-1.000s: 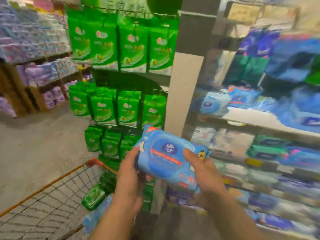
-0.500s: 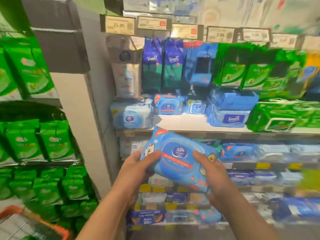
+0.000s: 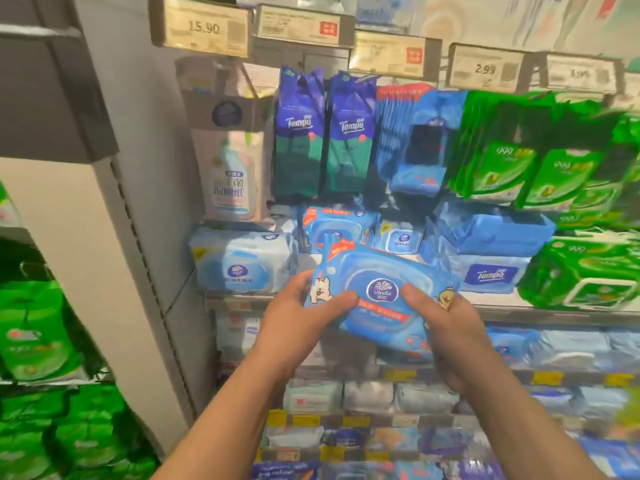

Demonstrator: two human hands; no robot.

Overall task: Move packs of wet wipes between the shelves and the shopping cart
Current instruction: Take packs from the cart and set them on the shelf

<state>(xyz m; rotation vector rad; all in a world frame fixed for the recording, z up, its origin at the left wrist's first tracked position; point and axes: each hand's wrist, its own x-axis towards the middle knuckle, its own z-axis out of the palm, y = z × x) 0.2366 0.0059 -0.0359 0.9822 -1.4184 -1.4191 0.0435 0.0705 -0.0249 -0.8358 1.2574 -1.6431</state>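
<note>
A blue Vinda pack of wet wipes (image 3: 375, 289) with cartoon animals is held tilted in front of the shelf. My left hand (image 3: 299, 323) grips its left end, thumb on top. My right hand (image 3: 446, 330) grips its right end, thumb on the front. The pack hovers just before the white shelf (image 3: 239, 299), in front of similar blue Vinda packs (image 3: 334, 226) lying there. The shopping cart is out of view.
A pale blue wipes pack (image 3: 242, 261) lies left on the same shelf, Tempo packs (image 3: 485, 268) and green packs (image 3: 585, 271) to the right. Upright Tempo bags (image 3: 299, 133) stand behind. Lower shelves (image 3: 398, 375) hold more packs. Green bags (image 3: 34, 341) hang at left.
The view has swung right from the cart and green bags to the wipes shelf. Both hands have carried the blue pack up and closer to the shelf.
</note>
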